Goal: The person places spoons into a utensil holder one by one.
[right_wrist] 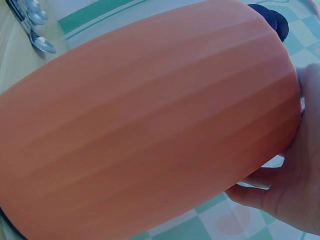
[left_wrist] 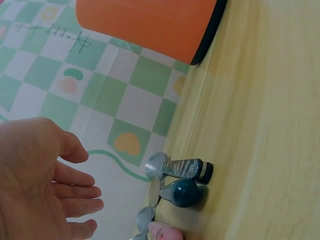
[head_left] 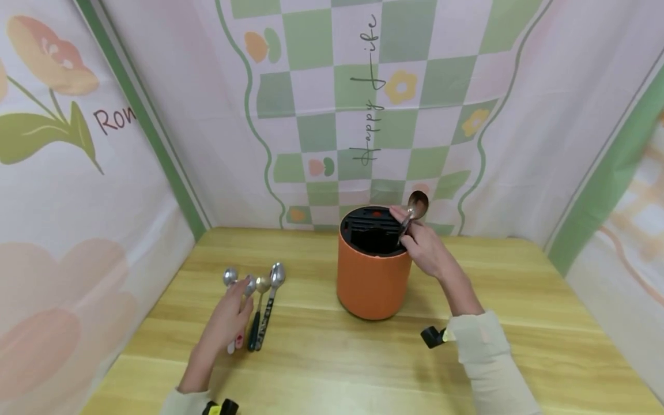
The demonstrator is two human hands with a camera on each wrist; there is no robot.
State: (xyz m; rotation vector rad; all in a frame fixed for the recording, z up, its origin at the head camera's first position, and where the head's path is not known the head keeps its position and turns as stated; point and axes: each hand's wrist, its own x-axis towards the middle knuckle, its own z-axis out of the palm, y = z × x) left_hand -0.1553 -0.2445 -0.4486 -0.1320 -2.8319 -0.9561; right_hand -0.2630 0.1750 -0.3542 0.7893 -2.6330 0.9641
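My right hand [head_left: 427, 251] pinches a metal spoon [head_left: 418, 203] by its handle at the right rim of an orange utensil holder [head_left: 370, 288]. The spoon's bowl points up and its lower end is down by the holder's black slotted insert [head_left: 363, 222]. Over at the left, my left hand [head_left: 225, 320] hovers above several spoons laid side by side, its fingers relaxed and holding nothing. Among them are a spoon with a black patterned handle [head_left: 266, 317], one with a dark green handle [head_left: 254, 331] and one with a pink handle [left_wrist: 167, 232]. The hand partly hides the leftmost spoons.
The wooden table [head_left: 321, 363] runs back to a hanging cloth [head_left: 311, 132] with green checks. More printed cloth [head_left: 62, 213] encloses the left side, and another cloth [head_left: 612, 230] the right. Wrist cameras sit at both cuffs.
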